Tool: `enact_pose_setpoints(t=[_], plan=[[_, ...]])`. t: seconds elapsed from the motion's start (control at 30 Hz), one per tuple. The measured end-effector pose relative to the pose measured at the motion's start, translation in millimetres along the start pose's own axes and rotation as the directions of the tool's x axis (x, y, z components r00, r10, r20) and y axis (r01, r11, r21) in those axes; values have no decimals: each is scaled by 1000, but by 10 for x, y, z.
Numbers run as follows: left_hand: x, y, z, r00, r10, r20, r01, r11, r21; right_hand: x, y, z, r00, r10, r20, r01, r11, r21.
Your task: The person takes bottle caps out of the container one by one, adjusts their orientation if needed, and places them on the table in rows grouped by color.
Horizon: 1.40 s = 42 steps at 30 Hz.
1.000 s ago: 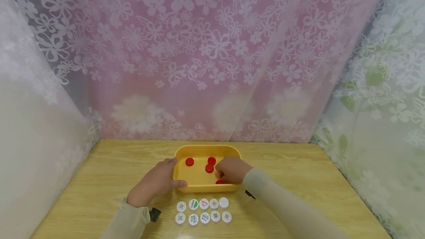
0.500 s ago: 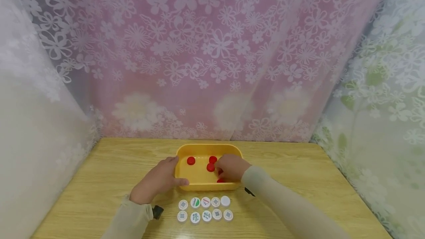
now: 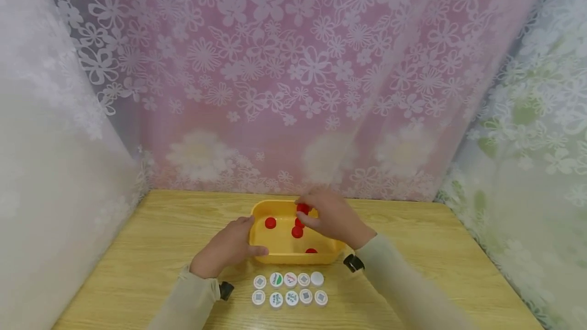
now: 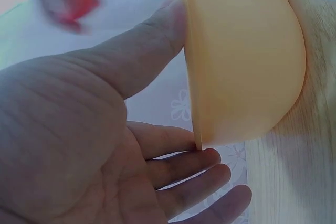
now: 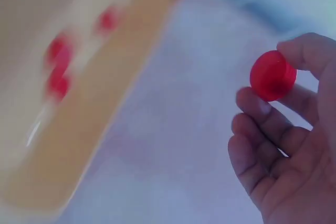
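A yellow plastic tub [image 3: 298,258] stands on the table with several red bottle caps lying inside. One cap [image 3: 270,223] is to the left, another [image 3: 297,232] is near the middle, and a third [image 3: 311,251] is partly hidden by the near wall. My right hand [image 3: 335,215] is raised above the tub's far right part, pinching a red bottle cap [image 5: 273,76] between thumb and fingers. At the tub's left end, my left hand [image 3: 227,246] holds the rim; in the left wrist view its thumb [image 4: 160,24] presses the rim while the other fingers extend past the edge.
In front of the tub, white round bottle caps [image 3: 291,298] lie in two rows, some with printed tops. The wooden table [image 3: 183,213] ends at a pink floral curtain [image 3: 257,116], and pale curtains hang on both sides.
My right hand has lifted from the tub's right side up toward its far rim, bringing up a red bottle cap. The left hand keeps its place on the tub. The head view has shifted slightly.
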<state>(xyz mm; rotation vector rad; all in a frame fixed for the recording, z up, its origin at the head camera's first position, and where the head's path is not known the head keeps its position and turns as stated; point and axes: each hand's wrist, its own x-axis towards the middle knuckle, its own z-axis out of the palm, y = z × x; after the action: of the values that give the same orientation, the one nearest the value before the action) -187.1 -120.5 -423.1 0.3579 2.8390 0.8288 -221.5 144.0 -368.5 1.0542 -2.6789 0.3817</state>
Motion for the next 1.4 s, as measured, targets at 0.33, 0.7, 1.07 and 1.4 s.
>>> enact_pose_setpoints(t=[0.33,0.7,1.07,1.4], plan=[[11,48,-18,1000,1,-12,-1,1000,1,-529,-840,131,959,-259,-116,276,947,166],[11,45,-15,999,21,-33,-21,1000,16,-635,-849,121,960,-251,-123,268,952,148],[6,60,-50,1000,10,-18,-10,1000,6,-646,-971,282,929,-360,91,357,933,43],[16,19,2,1000,-6,1,6,1000,3,-604,-1157,679,839,-326,435,305,945,119]])
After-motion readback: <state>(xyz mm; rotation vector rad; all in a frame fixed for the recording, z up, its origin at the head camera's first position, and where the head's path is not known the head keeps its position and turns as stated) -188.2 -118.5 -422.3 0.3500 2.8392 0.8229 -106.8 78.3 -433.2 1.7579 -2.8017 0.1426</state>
